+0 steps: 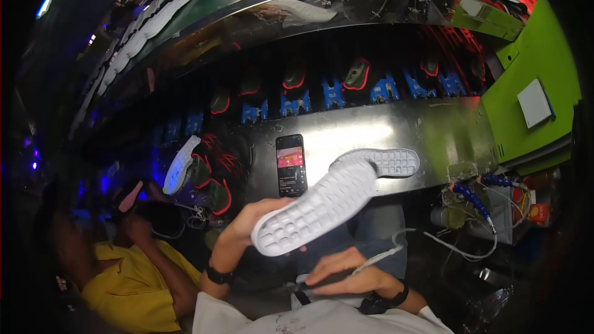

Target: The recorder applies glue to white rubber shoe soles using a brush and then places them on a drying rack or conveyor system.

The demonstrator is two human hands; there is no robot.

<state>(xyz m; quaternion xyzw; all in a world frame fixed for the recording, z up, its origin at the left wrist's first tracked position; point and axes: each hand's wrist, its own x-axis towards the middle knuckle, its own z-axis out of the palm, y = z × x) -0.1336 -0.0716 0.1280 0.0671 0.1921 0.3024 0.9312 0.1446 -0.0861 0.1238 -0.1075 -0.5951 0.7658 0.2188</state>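
My left hand (245,221) grips the heel end of a white shoe sole (317,209), held tilted above the table's front edge, with its grid-patterned side in view. Nearer my body, my right hand (349,276) is partly smeared by motion, its fingers bent toward the left. A pale cord (388,250) runs up from between its fingers; what the hand grips is too dark to name. Behind the raised sole, another white sole (399,162) lies on the metal table (346,122), partly covered. A phone with a lit screen (291,166) lies left of it.
Blue holders (294,104) and dark red-edged shoe parts (357,74) line the table's far side. A green cabinet (537,80) stands at right, above blue jointed hoses (471,198). A co-worker in yellow (133,284) sits at left, near another white sole (182,165).
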